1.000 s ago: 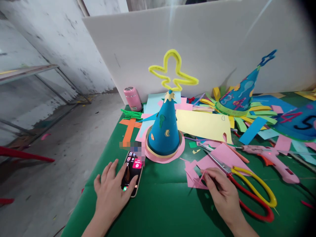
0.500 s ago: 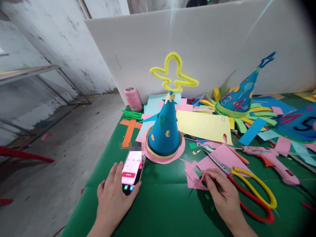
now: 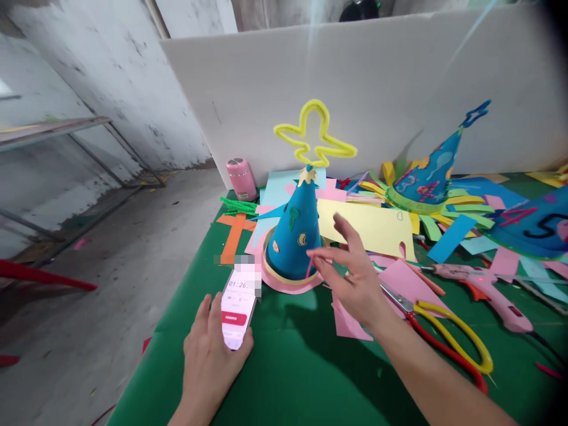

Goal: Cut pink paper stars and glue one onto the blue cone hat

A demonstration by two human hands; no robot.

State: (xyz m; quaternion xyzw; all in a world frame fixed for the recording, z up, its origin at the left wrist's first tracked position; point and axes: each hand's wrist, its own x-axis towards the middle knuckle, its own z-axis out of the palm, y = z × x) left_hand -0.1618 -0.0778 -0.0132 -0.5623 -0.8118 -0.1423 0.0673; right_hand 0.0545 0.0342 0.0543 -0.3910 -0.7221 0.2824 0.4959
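My left hand (image 3: pixel 208 355) lies over the lower end of a phone (image 3: pixel 238 302) on the green table (image 3: pixel 293 367), thumb on its right edge, fingers along its left; the screen is lit white with a red button. My right hand (image 3: pixel 355 275) is raised beside a blue cone hat (image 3: pixel 296 236). Its thumb and forefinger pinch a thin pink paper strip (image 3: pixel 309 267) close to the cone's lower right side, and the other fingers are spread. The cone stands on a pink paper ring and carries a yellow pipe-cleaner star (image 3: pixel 313 133).
Red and yellow scissors (image 3: pixel 448 337) lie on pink paper scraps (image 3: pixel 350 322) at the right, with a pink glue gun (image 3: pixel 483 284) beyond. A second blue cone hat (image 3: pixel 432 171), yellow paper (image 3: pixel 373 228) and coloured strips crowd the back. A pink cup (image 3: pixel 242 177) stands by the white board (image 3: pixel 377 89). The table's edge runs along the left.
My right hand lifted off the pink scraps by the scissors and moved up and left to the cone with the pink strip. My left hand slid down the phone, whose screen turned white.
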